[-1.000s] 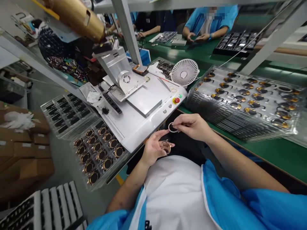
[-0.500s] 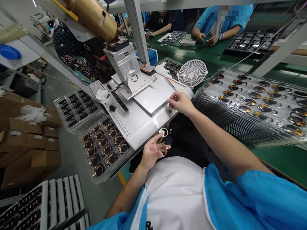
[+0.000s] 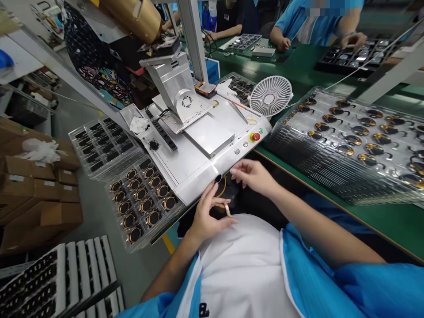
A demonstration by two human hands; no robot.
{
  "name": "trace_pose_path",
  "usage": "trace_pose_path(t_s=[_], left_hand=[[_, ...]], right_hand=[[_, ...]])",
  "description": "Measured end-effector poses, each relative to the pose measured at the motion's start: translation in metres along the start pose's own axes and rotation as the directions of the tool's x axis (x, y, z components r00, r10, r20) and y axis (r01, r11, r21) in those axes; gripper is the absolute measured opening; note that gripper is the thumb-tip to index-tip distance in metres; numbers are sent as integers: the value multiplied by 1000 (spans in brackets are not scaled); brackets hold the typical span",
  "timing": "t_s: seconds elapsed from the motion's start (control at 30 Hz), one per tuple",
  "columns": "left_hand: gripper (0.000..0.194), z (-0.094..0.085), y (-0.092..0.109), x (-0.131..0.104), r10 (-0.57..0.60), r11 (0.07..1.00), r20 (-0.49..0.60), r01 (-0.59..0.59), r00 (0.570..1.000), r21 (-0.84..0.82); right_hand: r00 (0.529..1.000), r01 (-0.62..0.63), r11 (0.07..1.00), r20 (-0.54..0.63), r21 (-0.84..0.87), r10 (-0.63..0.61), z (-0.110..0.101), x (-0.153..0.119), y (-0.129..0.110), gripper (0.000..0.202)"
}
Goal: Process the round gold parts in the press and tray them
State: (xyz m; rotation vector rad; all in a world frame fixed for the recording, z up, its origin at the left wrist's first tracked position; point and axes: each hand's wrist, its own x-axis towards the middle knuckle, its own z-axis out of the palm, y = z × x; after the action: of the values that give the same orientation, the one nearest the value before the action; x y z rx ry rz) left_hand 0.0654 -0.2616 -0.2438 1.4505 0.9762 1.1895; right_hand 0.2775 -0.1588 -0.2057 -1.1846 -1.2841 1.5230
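My left hand [image 3: 207, 217] is in front of my body, below the machine's front edge. Its thumb and fingers are closed on a gold ring-shaped case [image 3: 227, 209], seen nearly edge-on. A small dark disc [image 3: 217, 178] shows at the raised fingertip; whether it is gripped there is unclear. To the right, my right hand [image 3: 250, 176] hovers close by with its fingers curled together, and what they hold, if anything, is hidden. Behind both hands stands the machine's white base [image 3: 195, 183]. Beneath the hands a yellow loop [image 3: 222, 187] is partly visible.
Left of the machine, a clear tray [image 3: 114, 227] carries several gold-rimmed round parts. A stack of clear trays [image 3: 294, 152] with amber-and-black parts stands right. A white fan [image 3: 270, 96], a red stop button [image 3: 255, 137] and a metal fixture [image 3: 172, 84] are around the machine. Co-workers sit opposite.
My right hand has come down from the machine's control panel towards my left hand, uncovering the buttons. The gold case has turned edge-on. The pale ring near my left fingertip no longer shows.
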Motion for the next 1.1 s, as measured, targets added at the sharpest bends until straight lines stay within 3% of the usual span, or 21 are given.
trace_pose_path(t_s=[0.07,0.23,0.4,0.57,0.63,0.8,0.97,1.1], left_hand=[[101,6,1,8,7,990,53,-14,999,138],[81,16,5,24,-20,952,129,-20,991,307],[86,14,9,22,0,988,162,-25,987,154],[85,12,11,18,-26,996,76,32,997,-80],[82,11,10,19,-40,993,99,50,994,-109],[79,7,6,20,36,999,191,-40,981,16],[81,7,3,20,-3,975,233,-49,972,217],[98,7,3,18,1,988,243,-38,970,150]], right_hand=[[999,-21,993,44,118,16,12,-21,13,53],[994,9,966,-106,258,19,26,-33,18,51],[997,-21,965,-62,260,38,18,-26,9,49],[997,-65,966,46,250,56,14,-27,1,47],[996,-73,972,58,223,62,14,-28,-1,46],[991,-129,969,66,211,117,10,-29,-2,47],[991,-128,971,72,202,115,8,-28,4,51],[994,-112,967,7,228,113,11,-28,10,51]])
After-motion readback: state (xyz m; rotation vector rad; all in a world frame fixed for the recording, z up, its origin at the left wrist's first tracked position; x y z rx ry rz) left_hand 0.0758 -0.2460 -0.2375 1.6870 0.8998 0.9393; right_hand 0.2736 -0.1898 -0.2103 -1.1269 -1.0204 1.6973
